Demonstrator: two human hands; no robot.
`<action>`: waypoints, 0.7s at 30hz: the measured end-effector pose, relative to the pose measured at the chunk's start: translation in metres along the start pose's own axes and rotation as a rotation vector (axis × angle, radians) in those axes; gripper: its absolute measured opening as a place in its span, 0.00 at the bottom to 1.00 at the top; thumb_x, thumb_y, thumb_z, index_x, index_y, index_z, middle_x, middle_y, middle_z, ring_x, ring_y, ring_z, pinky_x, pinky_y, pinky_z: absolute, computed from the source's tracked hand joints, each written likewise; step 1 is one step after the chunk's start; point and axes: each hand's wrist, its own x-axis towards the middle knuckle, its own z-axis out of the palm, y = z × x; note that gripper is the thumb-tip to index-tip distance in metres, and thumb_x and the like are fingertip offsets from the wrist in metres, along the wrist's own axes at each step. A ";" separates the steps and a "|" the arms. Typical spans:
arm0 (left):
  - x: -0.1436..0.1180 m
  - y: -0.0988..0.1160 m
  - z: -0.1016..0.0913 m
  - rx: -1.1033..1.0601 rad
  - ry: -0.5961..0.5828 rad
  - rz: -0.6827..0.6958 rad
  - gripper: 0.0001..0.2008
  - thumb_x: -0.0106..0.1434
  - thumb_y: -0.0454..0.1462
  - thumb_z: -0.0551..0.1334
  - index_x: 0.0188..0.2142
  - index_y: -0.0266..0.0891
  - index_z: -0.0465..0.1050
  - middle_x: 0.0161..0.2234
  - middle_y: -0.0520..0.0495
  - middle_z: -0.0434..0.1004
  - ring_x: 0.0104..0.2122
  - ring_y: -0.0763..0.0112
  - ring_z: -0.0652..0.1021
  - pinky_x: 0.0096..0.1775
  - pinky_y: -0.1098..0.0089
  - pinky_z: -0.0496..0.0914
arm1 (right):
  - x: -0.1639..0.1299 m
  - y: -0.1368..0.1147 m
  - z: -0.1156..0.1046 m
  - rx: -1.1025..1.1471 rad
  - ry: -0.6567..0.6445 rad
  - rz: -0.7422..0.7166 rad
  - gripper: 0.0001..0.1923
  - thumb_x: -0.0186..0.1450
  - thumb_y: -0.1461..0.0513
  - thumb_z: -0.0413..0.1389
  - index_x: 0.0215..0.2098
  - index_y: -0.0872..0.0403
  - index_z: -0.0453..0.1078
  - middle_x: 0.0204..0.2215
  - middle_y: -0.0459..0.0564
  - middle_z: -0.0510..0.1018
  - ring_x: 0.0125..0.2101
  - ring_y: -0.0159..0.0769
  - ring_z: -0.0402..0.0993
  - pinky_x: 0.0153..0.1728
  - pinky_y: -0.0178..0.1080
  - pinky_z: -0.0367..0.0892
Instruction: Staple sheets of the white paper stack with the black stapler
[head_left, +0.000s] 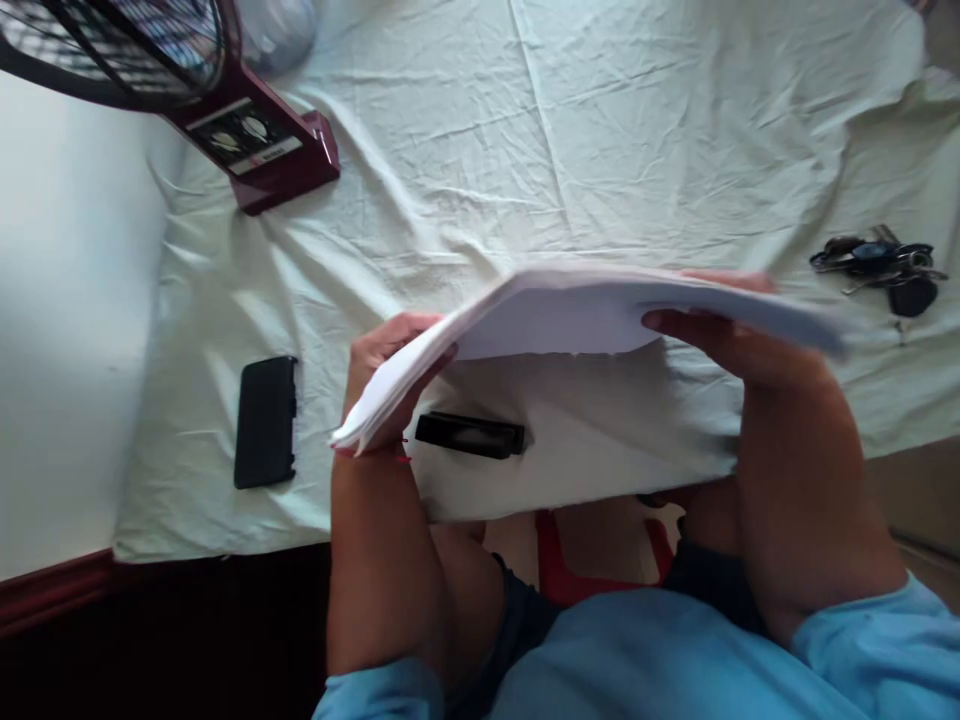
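Observation:
A stack of white paper sheets (555, 315) is held up over the near part of the table, bowed so its middle arches away from me. My left hand (390, 360) grips the left part, with the thumb on the near face and fingers behind. On the right part my right hand (720, 335) does the same, slightly smeared by motion. Below the sheets, close to my left wrist, a black stapler-like object (470, 435) lies on the cloth; its exact kind is hard to make out. Neither hand touches it.
A pale cloth (450, 120) covers the table, wrinkled throughout. Left of my arm lies a black phone or phone case (265, 422). At the upper left stands a dark red device with a mesh head (262, 150). A bunch of keys (881, 262) rests far right.

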 end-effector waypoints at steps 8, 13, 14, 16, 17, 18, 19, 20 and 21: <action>-0.007 -0.003 -0.007 -0.011 -0.010 -0.014 0.17 0.55 0.47 0.85 0.36 0.42 0.88 0.36 0.43 0.88 0.37 0.55 0.86 0.46 0.58 0.85 | 0.001 0.007 -0.009 -0.015 0.029 -0.002 0.15 0.56 0.53 0.84 0.33 0.44 0.85 0.34 0.42 0.87 0.40 0.42 0.84 0.50 0.44 0.86; -0.007 -0.010 -0.010 0.073 0.039 -0.002 0.17 0.54 0.47 0.86 0.36 0.45 0.86 0.35 0.44 0.88 0.42 0.49 0.88 0.51 0.53 0.87 | 0.002 0.016 -0.011 0.065 0.126 0.118 0.19 0.52 0.65 0.84 0.33 0.44 0.82 0.28 0.42 0.82 0.49 0.50 0.87 0.58 0.50 0.84; -0.007 -0.012 -0.009 0.054 0.044 0.000 0.17 0.56 0.49 0.85 0.37 0.45 0.86 0.35 0.44 0.88 0.44 0.49 0.88 0.52 0.52 0.87 | 0.003 0.017 -0.010 0.087 0.164 0.117 0.21 0.50 0.67 0.84 0.34 0.44 0.82 0.29 0.42 0.82 0.51 0.52 0.86 0.60 0.51 0.84; -0.006 -0.015 -0.006 0.037 -0.028 -0.029 0.16 0.60 0.50 0.84 0.37 0.44 0.86 0.32 0.45 0.86 0.42 0.49 0.88 0.51 0.52 0.87 | 0.003 0.018 -0.007 0.116 0.184 0.104 0.26 0.48 0.68 0.84 0.39 0.43 0.83 0.32 0.42 0.85 0.52 0.53 0.86 0.61 0.53 0.84; -0.005 -0.016 -0.004 0.043 -0.053 -0.043 0.16 0.60 0.50 0.84 0.37 0.44 0.86 0.31 0.46 0.85 0.42 0.49 0.88 0.50 0.52 0.88 | 0.004 0.018 -0.006 0.125 0.176 0.091 0.29 0.47 0.68 0.85 0.42 0.42 0.83 0.34 0.42 0.85 0.51 0.53 0.86 0.61 0.54 0.84; -0.004 -0.017 -0.002 0.056 -0.072 -0.057 0.17 0.60 0.50 0.84 0.37 0.43 0.86 0.31 0.46 0.85 0.43 0.48 0.88 0.51 0.52 0.88 | 0.004 0.018 -0.004 0.123 0.171 0.070 0.31 0.47 0.66 0.85 0.45 0.42 0.83 0.35 0.42 0.86 0.51 0.52 0.86 0.61 0.54 0.84; -0.004 -0.017 0.001 0.063 -0.048 -0.053 0.18 0.60 0.51 0.84 0.39 0.43 0.87 0.34 0.44 0.87 0.47 0.47 0.89 0.56 0.51 0.87 | 0.003 0.018 -0.003 0.102 0.177 0.038 0.32 0.48 0.62 0.85 0.47 0.41 0.82 0.37 0.42 0.87 0.49 0.51 0.86 0.61 0.54 0.84; -0.004 -0.016 0.002 0.072 -0.030 -0.051 0.20 0.61 0.53 0.83 0.41 0.43 0.87 0.38 0.42 0.89 0.52 0.46 0.89 0.60 0.51 0.85 | 0.003 0.018 -0.002 0.051 0.191 0.000 0.31 0.50 0.59 0.85 0.48 0.41 0.82 0.38 0.43 0.87 0.49 0.50 0.86 0.62 0.54 0.83; -0.004 -0.014 0.004 0.081 -0.019 -0.050 0.22 0.62 0.55 0.82 0.44 0.42 0.88 0.42 0.40 0.90 0.57 0.45 0.88 0.65 0.50 0.82 | 0.002 0.018 -0.002 -0.026 0.214 -0.041 0.29 0.52 0.54 0.84 0.48 0.41 0.81 0.40 0.45 0.88 0.49 0.50 0.86 0.62 0.54 0.83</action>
